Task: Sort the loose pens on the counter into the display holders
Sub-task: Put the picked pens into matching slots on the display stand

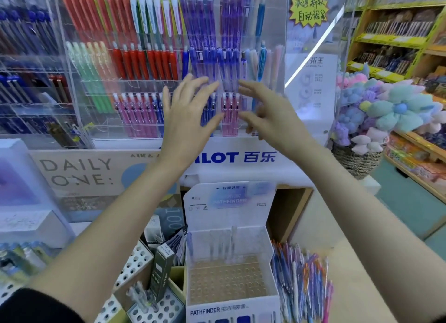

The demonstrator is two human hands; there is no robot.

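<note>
1. both hands are up in front of the clear display holders (pixel 154 86). the left hand (pixel 185 119) and the right hand (pixel 270 115) have their fingers spread and straight, and neither holds a pen. they hover close to the lower rows of pink and purple pens; whether a fingertip touches the acrylic cannot be told.
2. the loose pens (pixel 301 281) lie in a mixed heap of blue, pink and orange on the counter (pixel 350 274), at the lower right, just beside the white pathfinder box (pixel 231 310).
3. judging from that heap, most of the sorting is left to do. the upright rows in the display look well filled by colour, but the pathfinder box shows many empty holes and only a few clear pens at its back (which holder each loose pen belongs in cannot be read from here).
4. the counter is pale wood, crowded at the lower left with perforated white holders (pixel 135 262) and small cartons.
5. this is a stationery shop: yellow-edged shelves (pixel 398 40) of stock stand at the right, and a woven basket (pixel 357 163) of plush flowers (pixel 386 110) sits beside the display.
</note>
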